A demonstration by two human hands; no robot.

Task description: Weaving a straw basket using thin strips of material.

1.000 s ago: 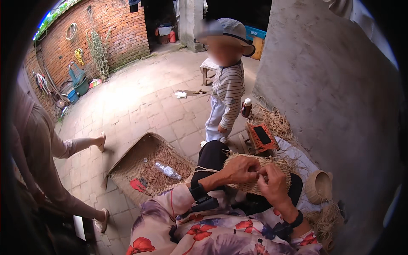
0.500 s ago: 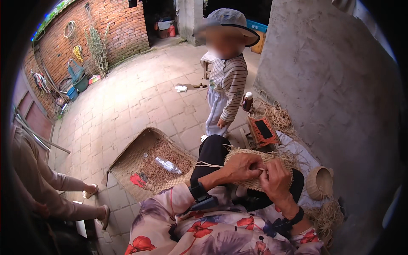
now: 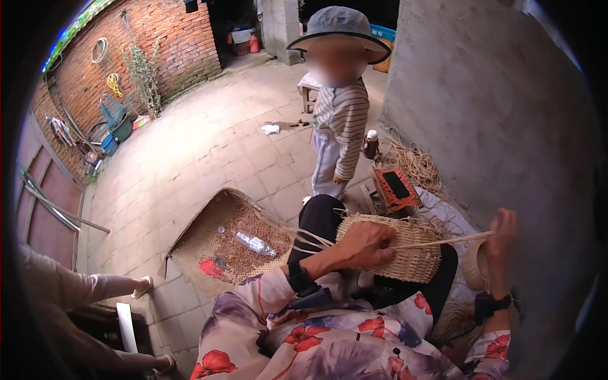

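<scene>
Left forearm [image 3: 324,261] runs up and rightward from the lower edge, elbow bent. Left hand [image 3: 366,244] is back-up, fingers [image 3: 382,254] curled inward into a closed grip. Right forearm [image 3: 498,278] stands near-vertical, out to the right. Right hand [image 3: 503,231] is raised, well apart from the left, fingers apparently folded; blur obscures the thumb's exact position.

paving [image 3: 190,152] bright | doorway [image 3: 233,18] dark | edges curved, corners black
</scene>
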